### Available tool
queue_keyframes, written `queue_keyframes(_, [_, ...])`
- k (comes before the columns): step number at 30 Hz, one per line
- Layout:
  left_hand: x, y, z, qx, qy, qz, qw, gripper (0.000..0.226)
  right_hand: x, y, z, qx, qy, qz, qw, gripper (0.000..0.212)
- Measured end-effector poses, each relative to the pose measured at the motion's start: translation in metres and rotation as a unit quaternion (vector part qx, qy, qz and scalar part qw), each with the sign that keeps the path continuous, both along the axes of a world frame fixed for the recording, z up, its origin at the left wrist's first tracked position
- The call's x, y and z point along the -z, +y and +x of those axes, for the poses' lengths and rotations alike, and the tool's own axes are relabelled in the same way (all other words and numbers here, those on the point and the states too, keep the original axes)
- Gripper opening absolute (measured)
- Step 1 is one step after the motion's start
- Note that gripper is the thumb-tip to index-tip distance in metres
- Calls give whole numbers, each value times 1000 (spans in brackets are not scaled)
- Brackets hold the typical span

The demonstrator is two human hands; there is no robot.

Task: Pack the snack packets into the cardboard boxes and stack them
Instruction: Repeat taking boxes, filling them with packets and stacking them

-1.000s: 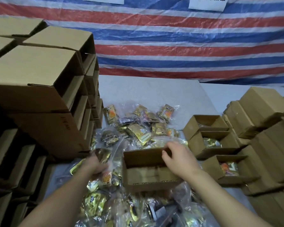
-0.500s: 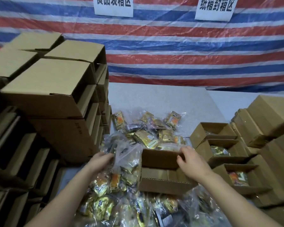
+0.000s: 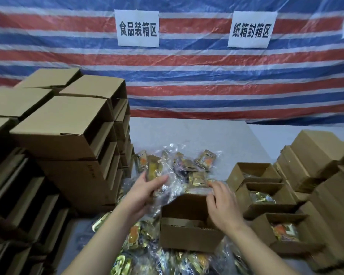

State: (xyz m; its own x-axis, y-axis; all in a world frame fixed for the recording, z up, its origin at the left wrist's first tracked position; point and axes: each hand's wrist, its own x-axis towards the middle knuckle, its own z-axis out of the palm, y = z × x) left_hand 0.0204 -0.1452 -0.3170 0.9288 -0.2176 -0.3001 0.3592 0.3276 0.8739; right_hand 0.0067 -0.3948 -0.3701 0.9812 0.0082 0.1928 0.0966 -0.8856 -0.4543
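Snack packets (image 3: pixel 175 169) heaped in clear plastic behind and before one open cardboard box (image 3: pixel 189 229). Left hand (image 3: pixel 145 192) clenched on bagged packets, left of that box; right hand (image 3: pixel 222 205) gripping its far rim. Three open boxes (image 3: pixel 264 197) right of it; two signs (image 3: pixel 138 27) above.

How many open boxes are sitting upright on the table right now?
4: one box under the right hand, and three in a row at right: far, middle, near. More may be hidden among the stacks.
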Motion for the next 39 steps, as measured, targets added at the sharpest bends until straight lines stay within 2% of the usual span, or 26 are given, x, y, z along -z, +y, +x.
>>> queue_keyframes(2, [-1, -24, -2, -3, -10, 42, 999, 61, -11, 3, -2, 2, -8, 101, 995, 34])
queue_keyframes(3, [1, -37, -4, -4, -23, 70, 997, 57, -20, 9, -2, 13, 9, 194, 981, 33])
queue_keyframes(4, [3, -50, -5, -1, -48, 100, 994, 52, -32, 17, -1, 25, 55, 321, 945, 37])
queue_keyframes(5, [2, -63, -7, 6, -74, 136, 988, 46, -44, 26, 1, 31, 119, 454, 883, 50])
queue_keyframes(6, [2, -75, -8, 24, -94, 167, 981, 42, -52, 33, 4, 35, 187, 564, 804, 65])
queue_keyframes(7, [-1, -86, -9, 49, -105, 182, 976, 39, -59, 37, 7, 34, 238, 641, 729, 74])
queue_keyframes(8, [-5, -95, -10, 73, -113, 180, 974, 38, -65, 38, 8, 34, 265, 687, 676, 76])
queue_keyframes(9, [-10, -102, -10, 93, -125, 179, 971, 40, -69, 37, 9, 31, 275, 709, 649, 76])
queue_keyframes(10, [-11, -104, -8, 101, -157, 204, 961, 47, -73, 35, 9, 24, 277, 717, 639, 73])
queue_keyframes(11, [-16, -103, -6, 109, -201, 263, 937, 56, -74, 32, 9, 14, 276, 722, 635, 69])
queue_keyframes(13, [-14, -86, 1, 110, -265, 442, 850, 65, -70, 23, 9, -9, 272, 735, 621, 63])
queue_keyframes(14, [-7, -74, 2, 103, -259, 481, 831, 63, -68, 18, 9, -14, 260, 737, 624, 62])
queue_keyframes(15, [2, -61, 2, 106, -248, 495, 826, 58, -66, 14, 9, -13, 240, 728, 642, 61])
queue_keyframes(19, [52, -19, -12, 137, -176, 524, 822, 50, -59, 2, 5, -54, 212, 648, 729, 43])
queue_keyframes(21, [71, -10, -16, 111, -122, 454, 876, 38, -57, 1, 4, -104, 225, 601, 760, 39])
queue_keyframes(22, [77, -9, -16, 87, -104, 419, 898, 32, -56, 3, 6, -148, 234, 534, 799, 34])
queue_keyframes(23, [79, -9, -15, 64, -97, 395, 911, 29, -54, 6, 8, -199, 242, 424, 850, 26])
queue_keyframes(24, [83, -9, -13, 44, -97, 384, 917, 29, -52, 10, 10, -241, 252, 309, 885, 18])
queue_keyframes(25, [84, -10, -12, 33, -98, 371, 923, 30, -50, 15, 12, -268, 270, 201, 903, 11])
queue_keyframes(26, [86, -12, -12, 26, -105, 368, 923, 31, -48, 19, 15, -284, 299, 121, 903, 4])
queue_keyframes(29, [88, -21, -14, 13, -114, 365, 924, 30, -29, 28, 25, -310, 385, -32, 869, 23])
queue_keyframes(31, [90, -26, -16, 6, -107, 357, 928, 29, -12, 37, 27, -320, 414, -114, 845, 7])
queue_keyframes(32, [92, -28, -16, 2, -106, 356, 929, 27, -2, 41, 28, -319, 423, -143, 836, 25])
queue_keyframes(34, [96, -31, -16, 0, -115, 364, 924, 24, 17, 49, 27, -308, 444, -176, 823, 53])
queue_keyframes(36, [98, -31, -17, 4, -119, 376, 919, 23, 33, 55, 24, -283, 473, -161, 818, 67])
queue_keyframes(39, [101, -27, -18, -1, -113, 376, 920, 22, 34, 55, 23, -231, 504, -111, 825, 71])
